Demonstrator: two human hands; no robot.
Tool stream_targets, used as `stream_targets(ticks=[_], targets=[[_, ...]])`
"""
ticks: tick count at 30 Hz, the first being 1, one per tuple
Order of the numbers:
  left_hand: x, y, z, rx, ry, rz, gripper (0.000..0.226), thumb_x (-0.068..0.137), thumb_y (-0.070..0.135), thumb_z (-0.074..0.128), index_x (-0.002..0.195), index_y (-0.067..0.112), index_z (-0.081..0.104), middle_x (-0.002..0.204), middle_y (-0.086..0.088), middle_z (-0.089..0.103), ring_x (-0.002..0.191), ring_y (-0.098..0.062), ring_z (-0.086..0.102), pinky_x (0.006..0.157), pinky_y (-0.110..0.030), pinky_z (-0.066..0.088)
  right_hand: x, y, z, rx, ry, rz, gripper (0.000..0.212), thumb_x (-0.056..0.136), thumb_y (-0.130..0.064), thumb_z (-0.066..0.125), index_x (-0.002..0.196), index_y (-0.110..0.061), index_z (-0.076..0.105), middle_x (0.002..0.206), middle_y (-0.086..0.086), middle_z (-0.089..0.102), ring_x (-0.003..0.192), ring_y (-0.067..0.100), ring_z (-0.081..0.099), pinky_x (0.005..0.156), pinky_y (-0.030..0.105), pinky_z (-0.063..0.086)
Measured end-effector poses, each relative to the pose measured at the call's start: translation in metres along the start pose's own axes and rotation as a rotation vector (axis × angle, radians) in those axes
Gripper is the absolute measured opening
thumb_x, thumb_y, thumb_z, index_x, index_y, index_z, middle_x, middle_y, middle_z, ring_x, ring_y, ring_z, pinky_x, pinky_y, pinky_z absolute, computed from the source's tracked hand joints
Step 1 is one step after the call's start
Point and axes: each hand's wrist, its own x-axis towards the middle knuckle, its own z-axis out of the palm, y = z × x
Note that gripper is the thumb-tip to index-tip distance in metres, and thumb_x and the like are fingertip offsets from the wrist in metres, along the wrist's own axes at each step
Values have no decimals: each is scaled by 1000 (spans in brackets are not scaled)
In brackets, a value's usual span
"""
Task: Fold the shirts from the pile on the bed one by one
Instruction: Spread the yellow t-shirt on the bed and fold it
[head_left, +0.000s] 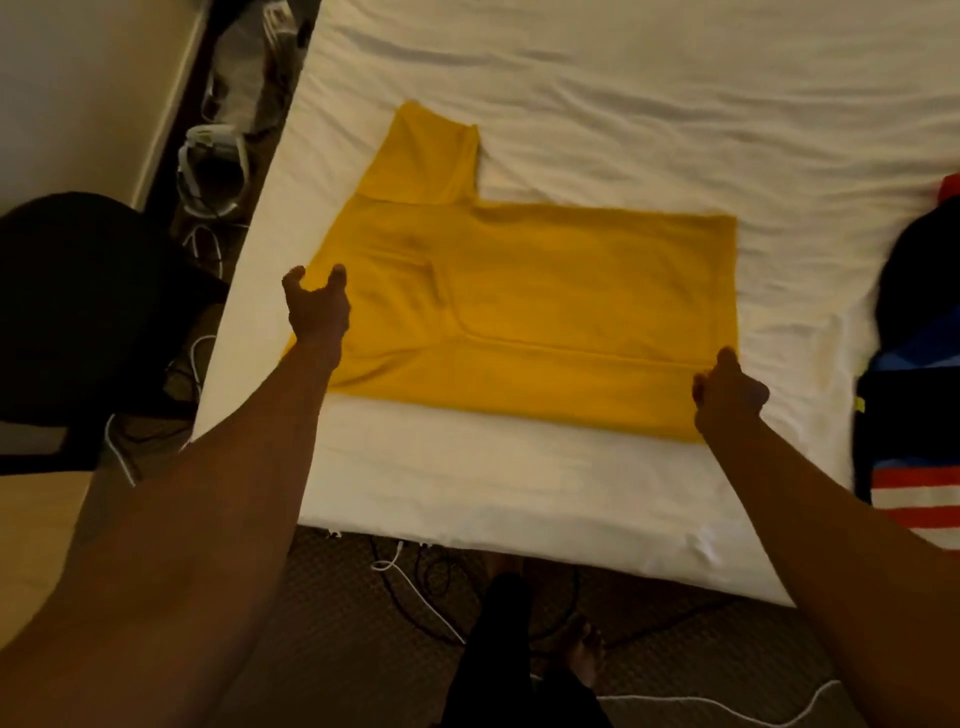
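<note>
1. You have only one view: the camera sits on your head and looks forward and down, across the near edge of the bed (519, 499).
2. It is quite close: your forearms come in from the two lower corners of the frame, and the left hand (317, 312) and the right hand (727, 395) lie around its middle height.
3. The wide lens takes in the bed's near-left corner, its left edge and the floor (337, 623) before it; the frame cuts the far and right sides.

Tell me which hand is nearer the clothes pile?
Right. The right hand is at the yellow shirt's corner beside the pile; the left hand is across the shirt.
</note>
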Motion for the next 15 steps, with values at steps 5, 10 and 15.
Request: stream_targets(ticks=[5,10,15], targets=[[-6,-71,-41,523,117,234,47,89,8,64,135,10,51,128,-19,56,117,-37,54,94,-41,42,-49,-15,76,-28,-58,-212,27,90,-26,67,106,-4,66,108,20,69,103,34,63,91,39,45],[12,-100,-80,691,71,162,49,92,30,64,137,17,52,133,-12,58,125,-39,46,101,-52,39,-121,-35,162,-277,-412,-785,18,89,-23,69,101,-11,64,97,8,68,89,26,64,79,34,47],[38,-105,-99,535,-131,96,64,69,73,73,110,23,74,109,-2,72,111,-27,61,99,-51,47,-152,-52,225,-521,-472,-924,56,93,-43,62,136,-10,47,134,14,48,123,32,45,96,43,40]])
